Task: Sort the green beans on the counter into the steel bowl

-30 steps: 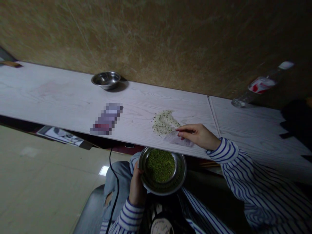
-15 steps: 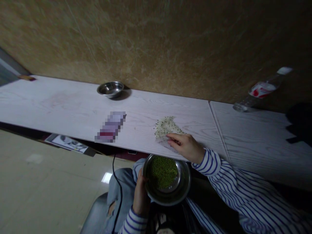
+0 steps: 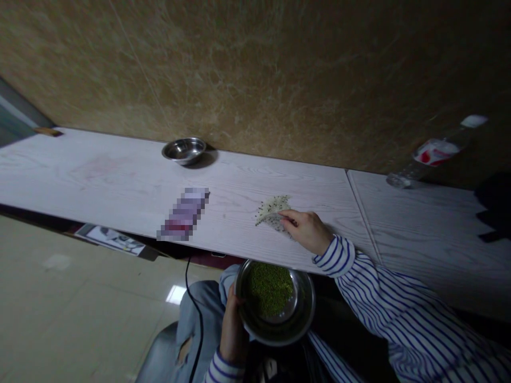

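My left hand [image 3: 233, 327] grips the left rim of a steel bowl [image 3: 305, 314] held over my lap, just below the table's front edge. Green mung beans [image 3: 269, 290] lie inside, gathered toward the bowl's left and far side. My right hand [image 3: 309, 230] is over the table, its thumb and fingers pinching a thin see-through piece of plastic [image 3: 275, 220]. This piece rests against a small heap of white grains mixed with dark bits [image 3: 277, 204], partly covering it. The palm side of my right hand is hidden.
A second steel bowl [image 3: 184, 151] stands near the wall. A blurred-out flat purple thing [image 3: 186, 214] lies left of the heap. A clear bottle [image 3: 435, 152] with a red-and-white label stands at right, near a dark object [image 3: 495, 207]. A black cable [image 3: 195, 303] hangs beside my knee.
My right hand has moved with the plastic piece away from the table's front edge, into the heap, which now looks narrower. My left hand still holds the bowl; the view has shifted slightly.
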